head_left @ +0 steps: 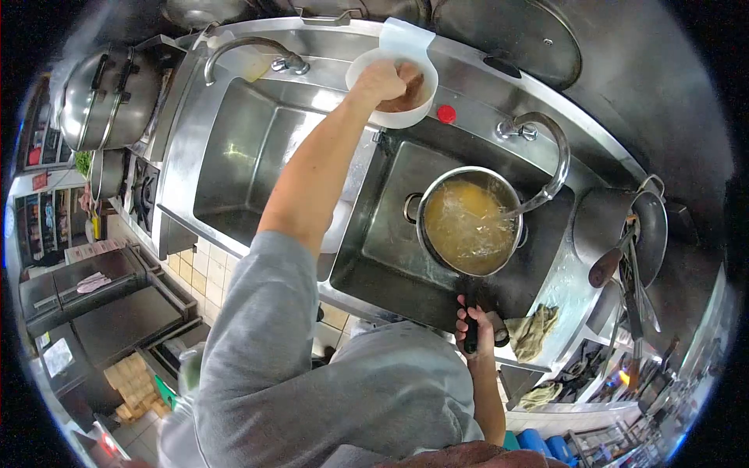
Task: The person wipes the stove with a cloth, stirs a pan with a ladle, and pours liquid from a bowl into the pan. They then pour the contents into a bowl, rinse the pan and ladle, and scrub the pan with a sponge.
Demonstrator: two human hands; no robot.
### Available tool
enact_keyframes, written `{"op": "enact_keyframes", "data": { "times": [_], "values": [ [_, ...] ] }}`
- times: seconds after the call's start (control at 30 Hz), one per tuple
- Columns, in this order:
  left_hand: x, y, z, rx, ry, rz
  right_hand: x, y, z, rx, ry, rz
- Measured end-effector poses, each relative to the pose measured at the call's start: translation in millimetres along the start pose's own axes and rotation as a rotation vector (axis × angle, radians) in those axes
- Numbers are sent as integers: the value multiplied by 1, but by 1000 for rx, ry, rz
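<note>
My left hand [380, 80] reaches into a white bowl [425, 66] behind the sinks. Its fingers are closed among brown contents [409, 93]; what they grip, if anything, is hidden. My right hand [478, 329] is wrapped round a black handle [470, 334] at the front edge of the right sink [390, 183]. The far end of that handle's tool cannot be made out. In the right sink stands a steel pot [422, 234] of cloudy yellowish liquid [460, 226], with water running into it from the right faucet [558, 168].
A red cap [446, 114] lies beside the bowl. Left are another sink [242, 148], a curved faucet [242, 43] and a large lidded pot [97, 101]. A greenish cloth [532, 331] rests by my right hand. Several utensils lean in a pan [649, 234] at right.
</note>
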State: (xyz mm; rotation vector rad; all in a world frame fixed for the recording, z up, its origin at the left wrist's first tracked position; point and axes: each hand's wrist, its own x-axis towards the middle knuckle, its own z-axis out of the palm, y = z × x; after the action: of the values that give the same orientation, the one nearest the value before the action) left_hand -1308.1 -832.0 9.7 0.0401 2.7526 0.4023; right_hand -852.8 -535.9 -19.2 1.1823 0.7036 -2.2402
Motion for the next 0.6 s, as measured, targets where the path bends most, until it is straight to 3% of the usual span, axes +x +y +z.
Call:
{"op": "enact_keyframes", "data": {
  "times": [0.13,0.2,0.27,0.37,0.43,0.5,0.6],
  "values": [
    [-43,22,-30,-302,320,139,3,-3,6,5,-9,24],
    [-79,28,-35,-450,497,373,3,-6,6,-1,-25,48],
    [-131,48,-42,-515,364,440,8,-7,5,17,-56,77],
    [-168,60,-3,-720,207,456,8,-8,7,26,-85,101],
    [-166,65,42,-1003,-10,425,9,-7,6,32,-75,100],
    [-161,74,102,-1150,-354,348,10,-6,6,30,-72,102],
    [-163,98,178,-505,-568,362,10,-1,10,-51,-15,47]
  ]
}}
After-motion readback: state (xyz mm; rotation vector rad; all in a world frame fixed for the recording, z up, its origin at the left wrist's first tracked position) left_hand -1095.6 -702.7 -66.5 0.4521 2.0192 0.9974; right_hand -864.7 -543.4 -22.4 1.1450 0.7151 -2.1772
